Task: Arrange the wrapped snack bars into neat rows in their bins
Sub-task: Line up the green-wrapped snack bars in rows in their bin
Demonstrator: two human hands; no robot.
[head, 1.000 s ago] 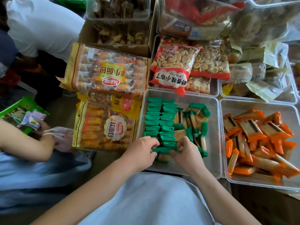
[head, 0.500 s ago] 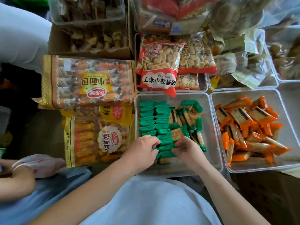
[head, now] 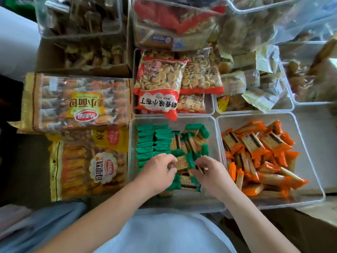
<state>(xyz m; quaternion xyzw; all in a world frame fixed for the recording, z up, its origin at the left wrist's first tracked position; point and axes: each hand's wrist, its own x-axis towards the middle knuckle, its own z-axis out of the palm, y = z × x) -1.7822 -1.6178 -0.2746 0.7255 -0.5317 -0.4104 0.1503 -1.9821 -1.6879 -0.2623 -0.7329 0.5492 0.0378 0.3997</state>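
A clear bin [head: 211, 121] in front of me holds green-wrapped snack bars [head: 153, 141]: two neat columns on its left, a loose heap on its right. My left hand [head: 156, 172] pinches the left end of one green-wrapped bar [head: 183, 162] lifted over the bin's near half. My right hand [head: 209, 172] is at that bar's right end with curled fingers, and seems to pinch another bar below. To the right, a second clear bin [head: 313, 161] holds a jumbled pile of orange-wrapped bars [head: 255, 152].
Two large bags of small breads [head: 76, 103] lie left of the green bin. Behind it a bin holds bags of round biscuits [head: 160, 84]. More clear bins and a cardboard box [head: 87, 57] of snacks crowd the back. A white-clothed person [head: 14, 42] is at the far left.
Both hands rose from the packed front rows and now hold a single green bar between them. The view shifted left and nearer; the other person's gloved hand left the view.
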